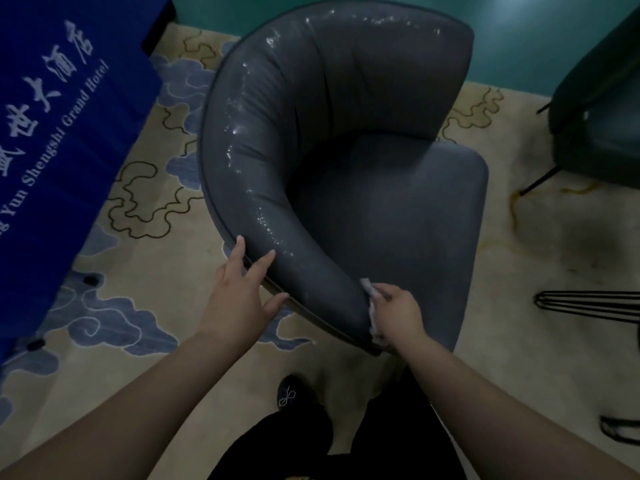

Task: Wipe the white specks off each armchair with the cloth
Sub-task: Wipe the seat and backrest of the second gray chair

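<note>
head: cloth (372, 308) against armchair (346, 174) edge

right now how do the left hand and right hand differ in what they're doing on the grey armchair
The left hand lies open with straight fingers on the outer rim of the grey armchair, holding nothing; the right hand grips a white cloth. The left hand sits farther up the curved arm, the right hand at its near end. Both touch the same padded arm.

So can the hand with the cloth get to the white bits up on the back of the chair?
Probably yes. The right hand holds the cloth at the armchair's near arm end, and nothing blocks the specks along the rim.
</note>
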`<state>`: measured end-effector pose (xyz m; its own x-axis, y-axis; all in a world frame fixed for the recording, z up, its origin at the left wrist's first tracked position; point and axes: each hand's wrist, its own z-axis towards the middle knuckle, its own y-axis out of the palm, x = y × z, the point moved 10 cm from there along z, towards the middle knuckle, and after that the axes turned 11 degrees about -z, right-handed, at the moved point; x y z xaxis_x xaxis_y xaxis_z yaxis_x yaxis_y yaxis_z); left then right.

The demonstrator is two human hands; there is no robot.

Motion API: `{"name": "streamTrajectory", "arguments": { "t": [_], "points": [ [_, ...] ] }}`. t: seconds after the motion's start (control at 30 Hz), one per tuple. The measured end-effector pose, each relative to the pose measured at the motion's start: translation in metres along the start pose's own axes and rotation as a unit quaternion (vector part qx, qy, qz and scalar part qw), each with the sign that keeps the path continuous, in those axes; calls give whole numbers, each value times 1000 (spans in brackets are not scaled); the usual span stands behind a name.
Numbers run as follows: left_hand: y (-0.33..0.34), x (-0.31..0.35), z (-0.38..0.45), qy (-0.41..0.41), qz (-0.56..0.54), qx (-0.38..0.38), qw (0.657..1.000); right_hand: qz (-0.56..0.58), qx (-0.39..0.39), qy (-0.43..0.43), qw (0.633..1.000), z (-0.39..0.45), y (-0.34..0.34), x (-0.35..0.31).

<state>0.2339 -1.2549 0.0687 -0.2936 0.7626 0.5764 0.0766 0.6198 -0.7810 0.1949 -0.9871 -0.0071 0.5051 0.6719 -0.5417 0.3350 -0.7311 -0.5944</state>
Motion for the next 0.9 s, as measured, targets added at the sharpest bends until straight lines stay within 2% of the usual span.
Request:
{"name": "streamTrajectory", "arguments": {
  "t": [0.1, 0.27, 0.33, 0.43, 0.5, 0.67, 0.8, 0.9],
  "points": [
    [0, -2, 0, 2, -5, -3, 1000, 8, 13, -12, 1000, 5, 11, -18],
    [1, -4, 1, 4, -21, -10, 1000, -63, 63, -171, 981, -14, 32, -89],
    [0, -4, 0, 10, -28, -15, 999, -66, 73, -176, 979, -19, 24, -83],
    [-4, -7, 0, 19, -46, -23, 998, -95, 87, -139, 982, -17, 3, -50],
    [-8, -9, 0, 22, -58, -18, 998, -96, 101, -162, 977, -27, 0, -49],
    [-18, -16, 0, 3, -90, 13, 996, -112, 132, -331, 928, -79, 30, -101],
    [-22, -26, 6, -28, -118, 23, 992, -134, 128, -398, 898, -72, 55, -149],
    [-19, -33, 13, -59, -137, 10, 989, -138, 96, -410, 897, -43, 73, -198]
  ]
}}
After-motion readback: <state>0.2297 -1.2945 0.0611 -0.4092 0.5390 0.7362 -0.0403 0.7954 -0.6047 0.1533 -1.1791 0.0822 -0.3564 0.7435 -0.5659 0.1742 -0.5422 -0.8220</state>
